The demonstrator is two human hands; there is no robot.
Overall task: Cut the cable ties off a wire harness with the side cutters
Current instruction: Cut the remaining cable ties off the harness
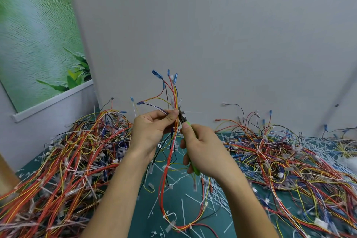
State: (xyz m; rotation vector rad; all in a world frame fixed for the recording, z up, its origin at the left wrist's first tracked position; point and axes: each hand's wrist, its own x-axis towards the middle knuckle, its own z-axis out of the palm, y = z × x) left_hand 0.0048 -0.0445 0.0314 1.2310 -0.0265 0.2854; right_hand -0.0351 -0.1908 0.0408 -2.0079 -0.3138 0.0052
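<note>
Head view: the left hand (152,131) holds the wire harness (172,91) up at centre frame, fingers and thumb curled round the bundle. The right hand (204,150) is wrapped round the green handles of the cutters (182,116). The cutter nose sits against the bundle just above the left thumb, where a white cable tie (191,112) sticks its tail out toward 3 o'clock.

The main risk is that the blades bite a wire as well as the tie. The tie looks snug on the bundle, so a nose pushed in too deep could nick the insulation. The left thumb is also very near the blades, and a slip could catch it.

The harness stands with its long axis from 6 to 12 o'clock. Its blue end plugs fan out on top, and its tail loops down onto the green table (135,218). The cutters point toward 11 o'clock, handles trailing to 5.
</note>
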